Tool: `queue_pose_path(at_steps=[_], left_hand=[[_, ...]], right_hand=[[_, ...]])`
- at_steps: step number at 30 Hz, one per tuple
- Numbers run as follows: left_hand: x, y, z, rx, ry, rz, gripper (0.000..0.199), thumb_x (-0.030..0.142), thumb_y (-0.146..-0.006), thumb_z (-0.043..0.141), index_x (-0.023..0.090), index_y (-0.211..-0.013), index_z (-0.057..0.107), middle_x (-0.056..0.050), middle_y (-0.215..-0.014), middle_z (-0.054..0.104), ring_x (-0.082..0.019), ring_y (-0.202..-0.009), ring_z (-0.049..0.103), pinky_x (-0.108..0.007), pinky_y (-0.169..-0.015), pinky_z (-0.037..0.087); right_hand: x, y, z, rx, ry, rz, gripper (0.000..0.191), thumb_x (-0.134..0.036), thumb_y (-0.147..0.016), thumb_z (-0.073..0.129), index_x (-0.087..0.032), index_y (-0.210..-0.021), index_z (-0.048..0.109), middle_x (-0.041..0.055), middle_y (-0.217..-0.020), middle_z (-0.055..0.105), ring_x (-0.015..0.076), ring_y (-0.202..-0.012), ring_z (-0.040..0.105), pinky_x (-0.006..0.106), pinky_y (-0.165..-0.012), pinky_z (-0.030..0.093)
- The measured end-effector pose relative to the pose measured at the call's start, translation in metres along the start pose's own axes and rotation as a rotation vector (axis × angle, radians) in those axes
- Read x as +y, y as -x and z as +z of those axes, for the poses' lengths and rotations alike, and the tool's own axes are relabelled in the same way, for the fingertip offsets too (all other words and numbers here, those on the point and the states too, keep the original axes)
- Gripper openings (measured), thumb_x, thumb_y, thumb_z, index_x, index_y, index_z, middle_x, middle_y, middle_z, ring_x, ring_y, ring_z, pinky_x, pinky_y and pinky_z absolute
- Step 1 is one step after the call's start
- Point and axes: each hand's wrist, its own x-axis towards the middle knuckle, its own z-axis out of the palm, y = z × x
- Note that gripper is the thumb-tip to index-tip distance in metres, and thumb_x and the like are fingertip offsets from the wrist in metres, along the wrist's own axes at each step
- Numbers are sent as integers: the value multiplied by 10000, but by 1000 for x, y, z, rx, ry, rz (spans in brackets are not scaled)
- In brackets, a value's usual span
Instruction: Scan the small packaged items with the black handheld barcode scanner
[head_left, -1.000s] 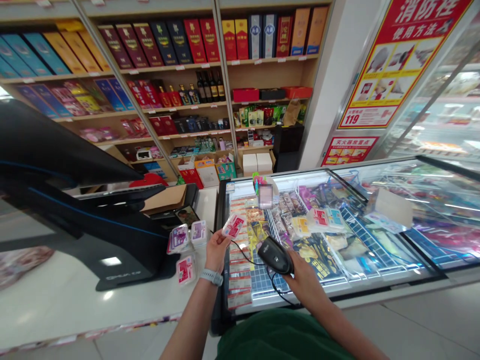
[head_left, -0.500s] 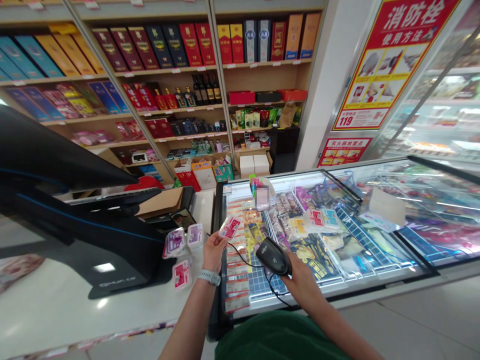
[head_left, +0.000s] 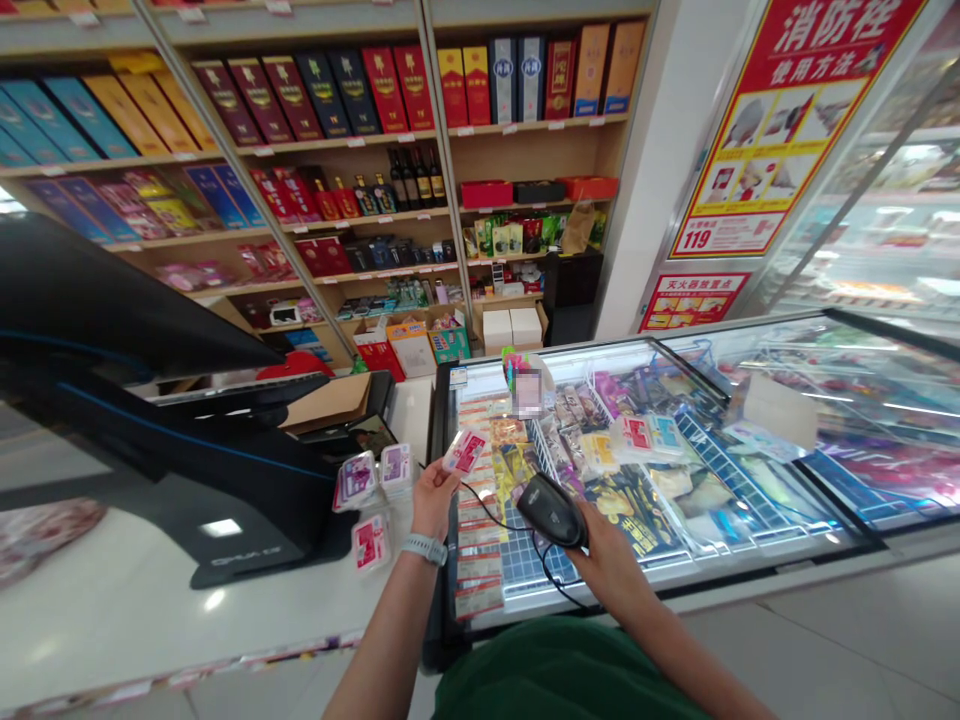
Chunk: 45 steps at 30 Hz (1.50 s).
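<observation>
The left hand (head_left: 433, 505) pinches a pink packet (head_left: 465, 452) over the left edge of the freezer (head_left: 439, 450), the right hand (head_left: 613, 562) clenches a black scanner (head_left: 551, 510), and its thin cord (head_left: 489, 500) could snag either hand!

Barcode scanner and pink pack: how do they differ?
The black barcode scanner is dark and bulky, gripped in the right hand; the pink-labelled pack is smaller, pale and glossy, held in the left hand. The scanner trails a cable; the pack has none. Both are hand-sized.
</observation>
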Motion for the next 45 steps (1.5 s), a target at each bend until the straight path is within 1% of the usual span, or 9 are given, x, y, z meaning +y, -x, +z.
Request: queue_pose_path(at_steps=[6,11,21,27,34,39,45], left_hand=[[-4,-1,-1,1,-21,11,478,268,-508,815,138,-927,625,-35,-847,708,-127,-749,633,-259,-723,468],[-5,-2,-1,4,-18,2,456,250,-527,799,145,-932,618,-28,-837,711,-124,-753,636,-258,-740,475],[-4,-2,0,2,-42,8,467,261,-526,796,146,-942,617,-15,-801,699,-114,-692,616,-250,-686,461],[-4,-2,1,15,-36,16,462,272,-520,801,145,-928,624,-6,-759,684,-121,-675,609,-257,-667,453],[-3,-3,3,17,-25,6,468,271,-494,819,144,-900,624,-30,-818,704,-125,-711,619,-260,-690,463],[-2,-2,3,15,-16,6,450,254,-495,820,148,-886,622,-24,-813,708,-130,-728,625,-257,-695,470],[-1,-1,3,16,-1,-11,457,248,-494,815,143,-894,622,-25,-816,708,-114,-730,619,-237,-704,462]], right_hand=[[0,1,-1,8,-8,-1,346,-113,-729,532,-199,-1061,572,71,-1033,663,234,-953,623,337,-831,477],[-2,2,-3,2,9,17,356,-104,-733,517,-192,-1074,570,78,-1050,668,235,-965,627,338,-833,476],[-5,0,-4,-8,6,23,338,-96,-731,519,-187,-1053,566,91,-1054,665,245,-986,622,346,-848,472],[-1,-1,-2,5,-7,-5,343,-86,-713,525,-197,-1035,568,69,-1002,663,231,-949,623,331,-816,472],[-4,-1,-4,-15,6,8,324,-97,-734,517,-191,-1041,562,73,-1011,664,236,-952,620,332,-819,466],[-5,-3,-4,-38,19,10,330,-93,-744,515,-172,-1062,554,94,-1025,659,250,-975,614,345,-840,466],[-4,-3,-3,-43,11,-2,325,-92,-755,514,-182,-1066,548,93,-1042,657,246,-992,607,353,-863,463]])
